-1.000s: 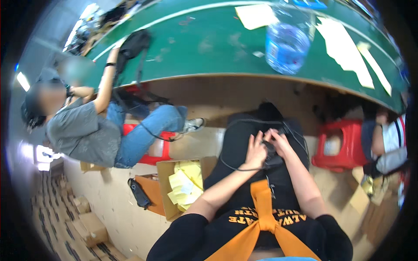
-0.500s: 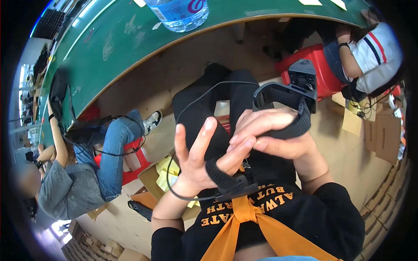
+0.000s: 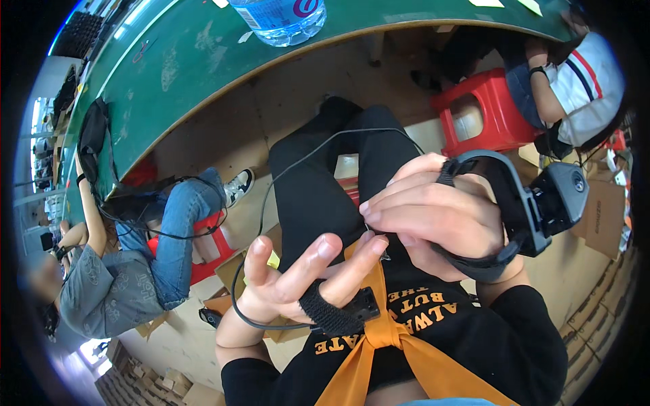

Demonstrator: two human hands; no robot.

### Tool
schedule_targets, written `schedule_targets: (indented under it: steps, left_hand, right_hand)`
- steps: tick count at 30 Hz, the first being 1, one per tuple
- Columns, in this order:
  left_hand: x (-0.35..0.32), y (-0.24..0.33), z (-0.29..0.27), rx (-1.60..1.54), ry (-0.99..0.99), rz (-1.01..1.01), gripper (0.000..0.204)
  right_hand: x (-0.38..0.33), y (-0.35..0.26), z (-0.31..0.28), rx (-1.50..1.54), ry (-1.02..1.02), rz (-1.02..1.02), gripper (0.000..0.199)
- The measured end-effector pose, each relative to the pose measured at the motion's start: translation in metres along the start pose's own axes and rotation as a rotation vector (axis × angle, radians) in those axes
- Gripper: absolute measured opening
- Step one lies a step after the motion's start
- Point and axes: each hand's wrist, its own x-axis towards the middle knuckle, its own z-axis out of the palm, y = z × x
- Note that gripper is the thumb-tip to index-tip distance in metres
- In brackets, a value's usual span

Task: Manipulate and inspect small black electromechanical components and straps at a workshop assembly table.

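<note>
Apart now, the hands: left (image 3: 298,281) spread, right (image 3: 433,220) seemingly pinching the black strap (image 3: 332,314).

1. The strap (image 3: 330,312) round the left hand (image 3: 298,281) looks like black woven cloth, rough and matt, with a small hard plastic block at its end.
2. The band (image 3: 504,196) over the right hand (image 3: 433,220) is smooth black plastic or rubber; the camera unit (image 3: 562,199) on it is dark, slightly glossy plastic.
3. The cable (image 3: 271,196) has a thin, smooth black sheath.
4. The sash (image 3: 386,338) is orange cloth, matt.
5. The worktop (image 3: 203,61) is green, matt and scuffed, with a pale wooden edge.
6. The water bottle (image 3: 281,17) is clear glossy plastic.
7. The stool (image 3: 481,108) is glossy red plastic.
</note>
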Motion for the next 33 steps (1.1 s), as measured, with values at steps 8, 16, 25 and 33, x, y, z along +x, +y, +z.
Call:
schedule_targets:
  steps: [8, 16, 25, 33]
  left_hand:
    - [0.003, -0.003, -0.004, 0.007, 0.001, 0.025, 0.019]
    - [0.004, -0.004, -0.006, -0.042, 0.048, 0.007, 0.015]
    - [0.009, -0.005, -0.007, -0.081, 0.074, 0.038, 0.013]
    - [0.013, -0.003, -0.011, -0.177, 0.064, -0.004, 0.014]
  right_hand:
    - [-0.001, -0.003, -0.003, -0.110, 0.060, -0.101, 0.021]
    - [0.003, -0.009, -0.007, -0.199, -0.027, -0.092, 0.026]
    - [0.015, -0.017, -0.017, -0.319, -0.161, -0.087, 0.026]
    - [0.014, -0.021, -0.012, -0.408, -0.150, -0.057, 0.027]
